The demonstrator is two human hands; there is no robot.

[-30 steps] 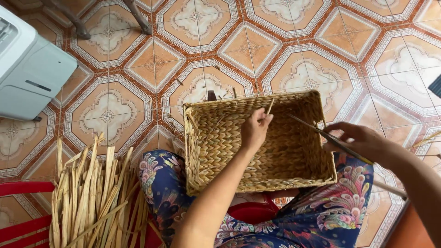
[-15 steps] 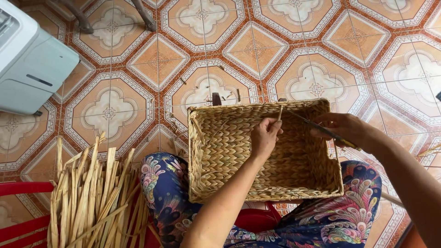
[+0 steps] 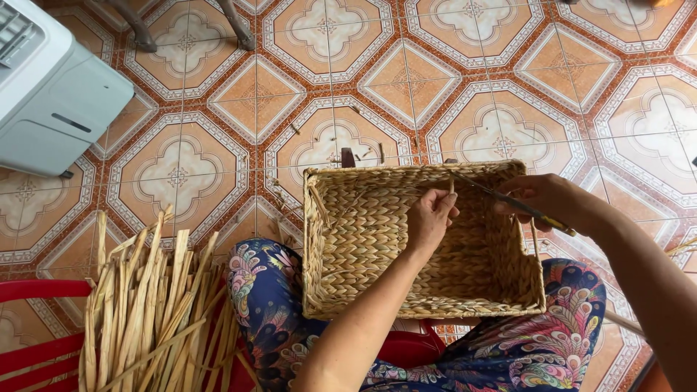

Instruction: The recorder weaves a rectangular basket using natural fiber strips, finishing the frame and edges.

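A rectangular woven straw basket (image 3: 324,239) rests on my lap, over floral-print trousers (image 3: 268,305). My left hand (image 3: 430,218) reaches into it and pinches a short upright strand end (image 3: 451,184) at the far rim. My right hand (image 3: 546,200) comes in from the right above the basket's far right corner. It grips a pair of thin scissors (image 3: 491,192) with a yellow-tinted handle. The blades point left, with their tips right at the strand end beside my left fingers.
A bundle of dried reed strips (image 3: 145,312) lies at the lower left over a red plastic frame (image 3: 36,289). A white appliance (image 3: 51,94) stands at the upper left, with chair legs (image 3: 138,29) behind it. Small straw scraps (image 3: 347,156) litter the patterned tile floor.
My right hand has brought the scissors leftward until the tips meet the strand my left hand pinches. My left hand has kept its hold at the far rim.
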